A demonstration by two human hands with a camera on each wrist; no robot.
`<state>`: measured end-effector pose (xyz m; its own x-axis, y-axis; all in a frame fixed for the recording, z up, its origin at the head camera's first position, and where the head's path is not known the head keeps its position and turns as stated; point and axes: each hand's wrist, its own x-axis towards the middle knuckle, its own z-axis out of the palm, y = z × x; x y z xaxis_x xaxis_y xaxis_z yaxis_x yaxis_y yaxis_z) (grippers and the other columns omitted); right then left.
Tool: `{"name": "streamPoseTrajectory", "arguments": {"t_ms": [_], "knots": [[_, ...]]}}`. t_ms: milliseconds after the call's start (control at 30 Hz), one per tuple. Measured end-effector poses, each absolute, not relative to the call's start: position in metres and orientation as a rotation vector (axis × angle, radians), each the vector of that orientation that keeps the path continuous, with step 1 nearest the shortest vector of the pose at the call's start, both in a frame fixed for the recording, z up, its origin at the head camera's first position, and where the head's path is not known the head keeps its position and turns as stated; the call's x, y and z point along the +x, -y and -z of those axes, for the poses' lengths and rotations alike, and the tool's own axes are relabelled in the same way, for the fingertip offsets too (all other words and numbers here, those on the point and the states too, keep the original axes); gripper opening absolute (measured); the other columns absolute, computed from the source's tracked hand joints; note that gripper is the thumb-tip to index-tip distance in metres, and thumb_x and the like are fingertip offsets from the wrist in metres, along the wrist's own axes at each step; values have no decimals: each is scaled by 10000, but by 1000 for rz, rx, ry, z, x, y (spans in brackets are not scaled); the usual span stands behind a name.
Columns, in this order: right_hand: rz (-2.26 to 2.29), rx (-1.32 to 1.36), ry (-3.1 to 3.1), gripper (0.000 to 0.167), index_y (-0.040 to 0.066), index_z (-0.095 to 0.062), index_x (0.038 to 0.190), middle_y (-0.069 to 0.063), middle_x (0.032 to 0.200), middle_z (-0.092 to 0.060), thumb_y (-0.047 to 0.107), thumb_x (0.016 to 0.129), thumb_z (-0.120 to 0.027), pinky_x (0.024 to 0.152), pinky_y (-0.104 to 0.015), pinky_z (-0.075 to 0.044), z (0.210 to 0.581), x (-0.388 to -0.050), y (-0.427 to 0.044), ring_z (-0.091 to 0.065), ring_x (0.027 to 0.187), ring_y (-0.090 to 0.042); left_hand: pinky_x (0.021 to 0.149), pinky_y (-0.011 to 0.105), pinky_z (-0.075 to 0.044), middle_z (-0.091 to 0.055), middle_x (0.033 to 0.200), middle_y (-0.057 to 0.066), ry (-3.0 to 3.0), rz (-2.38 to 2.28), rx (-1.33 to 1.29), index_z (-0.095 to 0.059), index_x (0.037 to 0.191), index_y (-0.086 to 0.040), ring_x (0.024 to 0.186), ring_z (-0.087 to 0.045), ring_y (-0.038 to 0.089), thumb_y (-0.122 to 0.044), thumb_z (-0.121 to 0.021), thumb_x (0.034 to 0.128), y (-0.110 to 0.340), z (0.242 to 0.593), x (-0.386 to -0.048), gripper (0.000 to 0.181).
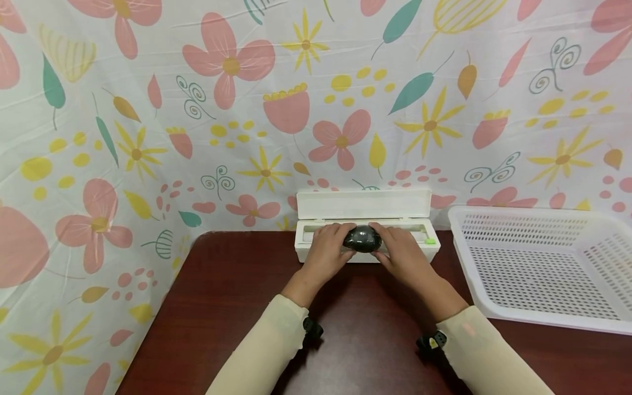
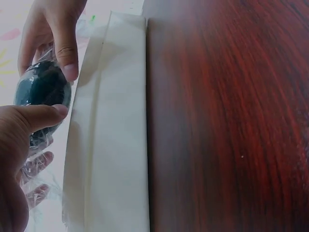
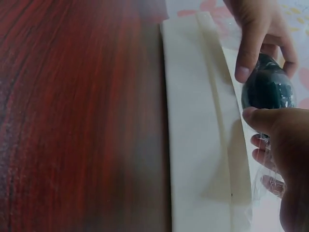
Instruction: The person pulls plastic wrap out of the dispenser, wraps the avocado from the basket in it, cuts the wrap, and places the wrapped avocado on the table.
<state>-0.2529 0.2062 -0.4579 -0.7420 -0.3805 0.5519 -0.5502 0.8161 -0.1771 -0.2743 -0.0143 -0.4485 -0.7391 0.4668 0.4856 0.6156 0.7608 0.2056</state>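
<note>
A smooth, dark green oval object (image 1: 362,239) is covered in clear cling film (image 2: 35,166), which hangs in loose wrinkles at its ends. My left hand (image 1: 327,246) grips it from the left side, thumb on the near face. From the right, my right hand (image 1: 402,249) holds the other end, its thumb also on the near face. Both hands are over a long white cling film dispenser box (image 1: 307,253), whose lid (image 1: 364,205) stands raised at the back. In the right wrist view, film (image 3: 263,193) trails around the right fingers.
A white perforated plastic basket (image 1: 461,258) stands to the right on the dark red-brown wooden table (image 1: 207,318). A small green piece (image 1: 430,241) sits at the box's right end. Behind the table hangs a flower-patterned sheet (image 1: 340,71).
</note>
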Motion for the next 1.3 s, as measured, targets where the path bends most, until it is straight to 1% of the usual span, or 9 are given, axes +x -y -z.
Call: {"name": "streamPoseTrajectory", "arguments": {"t_ms": [133, 233, 333, 467, 633, 833, 933, 1100, 1300], "knots": [[-464, 678, 2475, 751, 89, -461, 1457, -181, 1088, -674, 177, 816, -843, 874, -555, -481, 455, -252, -206, -639, 1017, -396, 1042, 452, -446, -661, 1230, 27, 2535, 531, -818, -555, 1369, -195, 1171, -641, 216, -319, -811, 866, 13, 445, -274, 578], [-487, 666, 2464, 748, 97, -459, 1458, -168, 1060, -670, 170, 820, -842, 848, -545, -482, 454, -252, -205, -640, 992, -383, 1054, 453, -440, -645, 1263, 37, 2546, 560, -817, -546, 1386, -189, 1187, -637, 209, -289, -807, 873, 13, 442, -274, 584], [-508, 646, 2449, 741, 111, -461, 1455, -156, 1042, -664, 153, 820, -841, 828, -546, -482, 453, -252, -203, -640, 976, -370, 1024, 443, -454, -637, 1283, 43, 2550, 587, -818, -538, 1399, -190, 1207, -623, 195, -268, -801, 881, 13, 439, -275, 586], [-532, 616, 2442, 732, 133, -470, 1450, -149, 1048, -662, 134, 818, -841, 835, -561, -482, 450, -252, -200, -642, 984, -362, 968, 444, -474, -644, 1276, 57, 2530, 634, -826, -545, 1392, -182, 1197, -624, 200, -248, -809, 874, 15, 436, -275, 585], [-542, 590, 2454, 732, 149, -481, 1443, -156, 1054, -672, 133, 810, -848, 855, -575, -486, 447, -250, -199, -649, 993, -370, 958, 450, -482, -646, 1275, 68, 2521, 673, -848, -544, 1393, -176, 1180, -634, 218, -242, -805, 877, 16, 434, -274, 582], [-560, 576, 2439, 723, 158, -493, 1444, -173, 1085, -683, 124, 813, -844, 872, -587, -486, 441, -249, -198, -653, 1012, -385, 914, 408, -482, -643, 1271, 55, 2498, 750, -856, -545, 1399, -181, 1172, -641, 208, -202, -815, 865, 18, 430, -272, 598], [-569, 571, 2438, 726, 162, -493, 1443, -175, 1100, -684, 111, 810, -845, 863, -577, -486, 438, -249, -197, -652, 998, -374, 940, 412, -486, -640, 1278, 55, 2497, 777, -857, -548, 1400, -178, 1180, -640, 211, -175, -823, 854, 19, 426, -271, 611], [-568, 569, 2437, 718, 161, -507, 1425, -159, 1020, -686, 107, 798, -854, 817, -536, -480, 433, -248, -197, -633, 907, -331, 1019, 450, -492, -629, 1304, 63, 2514, 802, -861, -542, 1414, -179, 1195, -636, 233, -164, -821, 855, 20, 421, -269, 625], [-557, 567, 2430, 723, 166, -523, 1415, -149, 982, -682, 116, 782, -868, 770, -499, -451, 428, -246, -199, -614, 877, -321, 1012, 410, -517, -621, 1312, 69, 2499, 833, -884, -544, 1417, -170, 1192, -634, 255, -144, -815, 857, 20, 416, -268, 623]]}}
